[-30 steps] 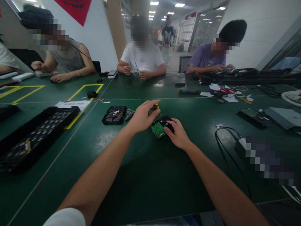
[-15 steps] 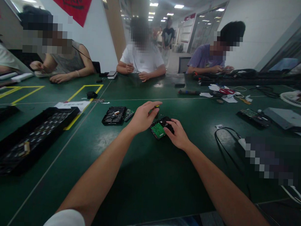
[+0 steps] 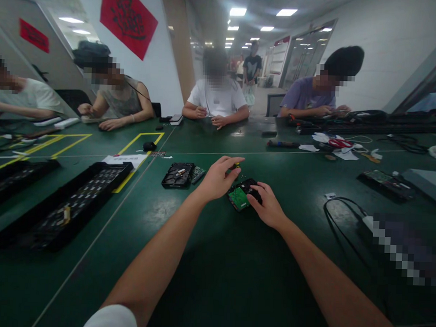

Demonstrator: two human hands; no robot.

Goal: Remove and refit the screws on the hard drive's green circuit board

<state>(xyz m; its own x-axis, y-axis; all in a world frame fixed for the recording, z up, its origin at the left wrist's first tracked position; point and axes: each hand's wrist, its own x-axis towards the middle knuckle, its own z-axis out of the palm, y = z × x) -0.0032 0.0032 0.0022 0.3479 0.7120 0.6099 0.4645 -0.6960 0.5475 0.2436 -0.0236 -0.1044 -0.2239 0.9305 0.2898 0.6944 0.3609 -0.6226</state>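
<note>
A black hard drive with a green circuit board (image 3: 239,196) lies on the green table (image 3: 207,258) in front of me. My right hand (image 3: 268,207) rests on its right side, fingers curled on its edge. My left hand (image 3: 218,178) reaches past the drive's left side, its fingers pinched on a small black and yellow object (image 3: 236,165), mostly hidden by the fingers. A second opened hard drive (image 3: 178,175) lies to the left, with a loose circuit board (image 3: 198,174) beside it.
Long black trays (image 3: 66,203) lie at the left by yellow floor-tape markings. A black cable (image 3: 339,220) loops at the right, with a board (image 3: 385,181) and a grey case (image 3: 425,179) beyond. Several people sit along the far side; papers and tools are scattered there.
The view has tilted up and shifted, so everything sits lower and rightward in frame. My left fingers have closed round the small black and yellow object. My right hand stays on the drive.
</note>
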